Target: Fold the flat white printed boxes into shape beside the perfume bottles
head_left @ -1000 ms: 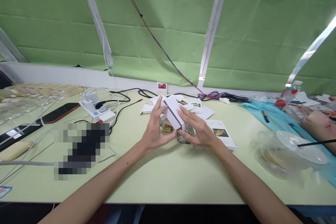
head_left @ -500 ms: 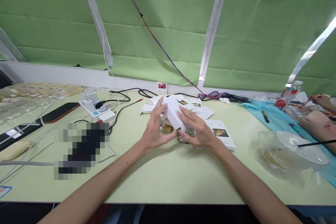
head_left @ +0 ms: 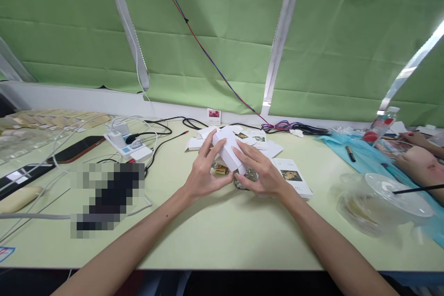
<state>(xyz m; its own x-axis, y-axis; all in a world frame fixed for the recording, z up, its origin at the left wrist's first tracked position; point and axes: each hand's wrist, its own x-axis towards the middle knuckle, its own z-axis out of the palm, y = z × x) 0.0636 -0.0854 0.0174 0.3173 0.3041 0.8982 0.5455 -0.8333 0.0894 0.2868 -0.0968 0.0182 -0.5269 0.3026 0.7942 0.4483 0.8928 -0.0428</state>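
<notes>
A pale green tabletop (head_left: 222, 240) runs across the view, up to a white ledge (head_left: 69, 95) and green blinds (head_left: 215, 4) split by pale window frames (head_left: 281, 37). Thin red and blue wires (head_left: 208, 55) slant down the blinds to a cable bundle (head_left: 277, 126) at the tabletop's back edge.

Near the middle, a white box (head_left: 227, 148) is tilted, held up between both hands. The left hand (head_left: 204, 166) has its fingers bent against the box's left side; the right hand (head_left: 262, 169) has its fingers pressed on the opposite side, both thumbs low at its near end. Below show a gold item (head_left: 221, 169) and a clear container (head_left: 248, 180), partly hidden. A printed box (head_left: 292, 177) lies just right of the right hand.

On the left are a power strip (head_left: 133, 145), tangled cords and a dark phone (head_left: 76, 149). On the right, a blue sheet (head_left: 333, 143) carries a marker (head_left: 350, 153); near it stand a bagged cup (head_left: 381, 199) with a black straw and a bottle (head_left: 384, 124). Another person's arm (head_left: 421, 166) enters at the right edge.
</notes>
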